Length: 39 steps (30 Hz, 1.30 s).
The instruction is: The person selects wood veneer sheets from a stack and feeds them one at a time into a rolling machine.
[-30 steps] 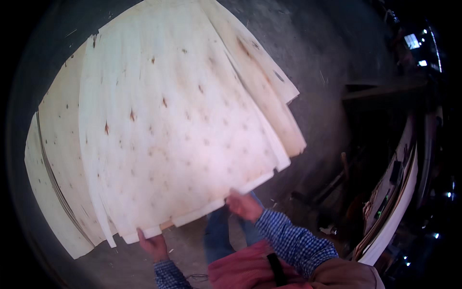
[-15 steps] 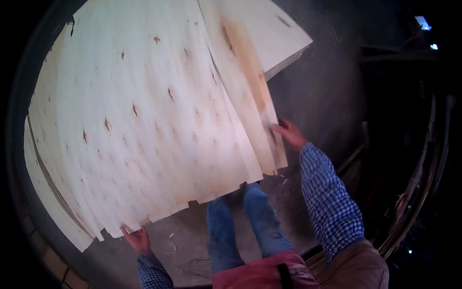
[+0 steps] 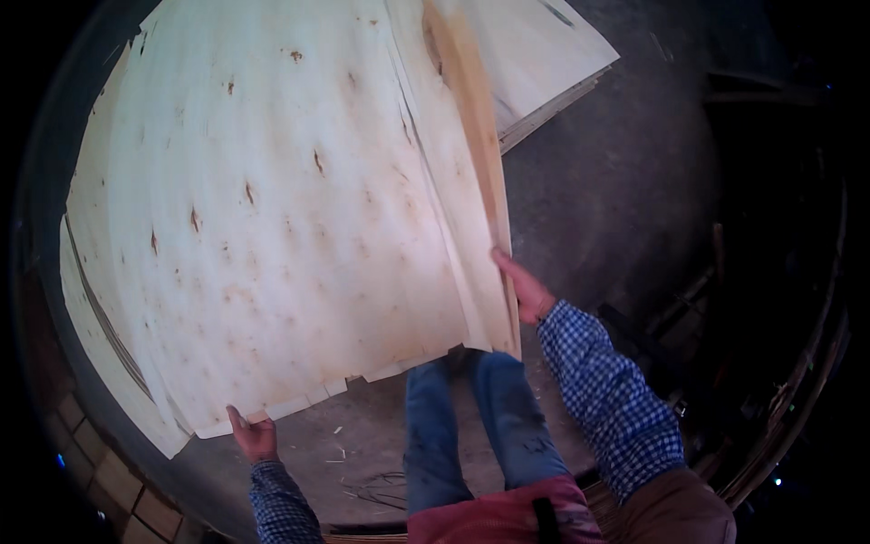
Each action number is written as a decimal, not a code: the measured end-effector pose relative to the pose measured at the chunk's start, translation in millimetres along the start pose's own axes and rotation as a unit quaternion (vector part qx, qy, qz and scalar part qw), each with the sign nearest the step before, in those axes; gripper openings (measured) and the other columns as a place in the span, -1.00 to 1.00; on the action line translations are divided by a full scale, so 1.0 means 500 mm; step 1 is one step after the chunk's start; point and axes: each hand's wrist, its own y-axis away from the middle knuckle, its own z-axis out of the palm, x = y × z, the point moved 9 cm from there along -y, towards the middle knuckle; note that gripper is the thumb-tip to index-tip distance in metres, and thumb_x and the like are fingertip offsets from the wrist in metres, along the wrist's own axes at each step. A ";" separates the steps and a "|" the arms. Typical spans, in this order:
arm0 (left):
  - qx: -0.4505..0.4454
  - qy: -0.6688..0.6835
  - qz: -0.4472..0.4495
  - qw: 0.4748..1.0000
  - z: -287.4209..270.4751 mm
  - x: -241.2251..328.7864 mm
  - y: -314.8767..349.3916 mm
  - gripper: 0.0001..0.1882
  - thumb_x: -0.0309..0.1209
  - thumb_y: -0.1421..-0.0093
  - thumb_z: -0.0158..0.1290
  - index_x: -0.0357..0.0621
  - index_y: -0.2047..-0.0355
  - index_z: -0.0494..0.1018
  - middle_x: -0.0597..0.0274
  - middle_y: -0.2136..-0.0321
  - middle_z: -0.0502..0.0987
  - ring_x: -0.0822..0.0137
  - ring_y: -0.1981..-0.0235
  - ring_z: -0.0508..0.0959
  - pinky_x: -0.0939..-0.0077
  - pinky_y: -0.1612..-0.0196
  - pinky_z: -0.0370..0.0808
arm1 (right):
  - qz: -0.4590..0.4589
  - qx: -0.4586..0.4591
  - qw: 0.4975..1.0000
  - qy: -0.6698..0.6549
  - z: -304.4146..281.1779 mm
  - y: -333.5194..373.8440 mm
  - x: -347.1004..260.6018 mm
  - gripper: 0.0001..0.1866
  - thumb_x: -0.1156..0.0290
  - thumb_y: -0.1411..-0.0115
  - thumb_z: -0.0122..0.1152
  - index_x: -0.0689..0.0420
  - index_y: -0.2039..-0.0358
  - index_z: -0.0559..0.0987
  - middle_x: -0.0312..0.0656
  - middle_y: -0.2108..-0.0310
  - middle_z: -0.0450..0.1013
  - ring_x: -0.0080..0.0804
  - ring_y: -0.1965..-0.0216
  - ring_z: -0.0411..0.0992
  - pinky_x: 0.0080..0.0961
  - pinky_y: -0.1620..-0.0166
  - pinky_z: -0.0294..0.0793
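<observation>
A large pale wood veneer sheet (image 3: pixel 290 227) with dark knots and a ragged near edge spreads before me. My left hand (image 3: pixel 254 435) pinches its near edge at the lower left, thumb on top and the other fingers mostly underneath. At the right side, my right hand (image 3: pixel 526 286) grips the edge, its thumb over the wood. A long split runs down the sheet near that side, and a brown-stained strip (image 3: pixel 476 118) lies beyond it. Under the sheet, a stack of veneer (image 3: pixel 562 68) shows its corner at the upper right.
More veneer layers (image 3: pixel 109 335) stick out at the left. My legs (image 3: pixel 435 431) stand close to the near edge. Wood scraps and a thin wire loop (image 3: pixel 376 490) lie on the grey floor (image 3: pixel 616 190). Bricks or tiles (image 3: pixel 118 480) border the lower left. Dark piled boards (image 3: pixel 788 399) are at the right.
My right hand has moved left and down along the right edge, and the stained strip now looks narrower. The left hand stays at the near edge with a slight shift.
</observation>
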 end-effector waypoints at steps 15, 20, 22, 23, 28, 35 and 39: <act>-0.104 -0.027 0.046 0.993 0.163 0.097 0.199 -0.47 -0.13 -0.36 -0.06 -0.23 -0.19 0.25 0.10 -0.11 0.42 0.15 -0.11 0.43 0.18 -0.18 0.39 | -0.104 0.156 0.898 0.397 -0.002 0.105 -0.121 -0.58 0.31 -0.08 0.30 0.43 0.18 0.57 -0.03 0.29 0.59 -0.38 0.26 0.55 -0.43 0.17 0.51; -0.124 -0.012 0.107 0.986 0.181 0.228 0.405 -0.48 -0.21 -0.37 -0.11 -0.26 -0.22 0.20 0.05 -0.11 0.40 0.10 -0.11 0.44 0.10 -0.17 0.40 | -0.130 0.106 0.895 0.412 0.132 0.380 -0.247 -0.66 0.39 -0.12 0.29 0.39 0.16 0.59 -0.08 0.31 0.59 -0.41 0.31 0.55 -0.45 0.20 0.52; -0.143 -0.027 0.140 0.979 0.165 0.256 0.489 -0.49 -0.23 -0.39 -0.15 -0.30 -0.22 0.17 0.02 -0.12 0.39 0.08 -0.11 0.43 0.08 -0.18 0.40 | -0.125 0.112 0.880 0.444 0.206 0.497 -0.267 -0.68 0.43 -0.12 0.28 0.37 0.15 0.59 -0.11 0.29 0.59 -0.43 0.29 0.54 -0.46 0.19 0.52; -0.146 -0.060 0.163 0.974 0.148 0.263 0.537 -0.49 -0.24 -0.39 -0.17 -0.33 -0.22 0.16 0.00 -0.13 0.38 0.07 -0.11 0.44 0.08 -0.19 0.40 | -0.116 0.116 0.873 0.460 0.225 0.559 -0.264 -0.68 0.46 -0.12 0.29 0.36 0.13 0.58 -0.13 0.28 0.59 -0.44 0.27 0.54 -0.46 0.18 0.52; -0.029 0.008 0.063 0.998 0.021 0.206 0.641 -0.54 -0.31 -0.32 -0.01 -0.39 -0.12 0.33 -0.01 0.04 0.52 0.11 0.04 0.52 0.23 -0.06 0.48 | -0.080 0.141 0.862 0.480 0.207 0.766 -0.198 -0.69 0.46 -0.11 0.30 0.37 0.16 0.60 -0.14 0.32 0.59 -0.47 0.32 0.53 -0.48 0.21 0.51; -0.118 -0.007 0.033 0.992 -0.116 0.159 0.652 -0.54 -0.32 -0.37 -0.14 -0.41 -0.16 0.20 -0.02 -0.04 0.44 0.08 -0.02 0.49 0.13 -0.10 0.48 | -0.099 0.191 0.877 0.429 0.181 0.917 -0.055 -0.71 0.49 -0.10 0.29 0.36 0.17 0.60 -0.16 0.37 0.58 -0.47 0.38 0.52 -0.51 0.29 0.49; -0.133 0.001 0.088 0.987 -0.175 0.211 0.660 -0.53 -0.45 -0.33 -0.13 -0.33 -0.22 0.13 -0.05 -0.06 0.39 0.03 -0.07 0.46 0.07 -0.11 0.48 | -0.134 0.168 0.881 0.420 0.232 0.993 0.053 -0.74 0.52 -0.10 0.27 0.35 0.19 0.60 -0.20 0.39 0.57 -0.49 0.42 0.51 -0.54 0.32 0.49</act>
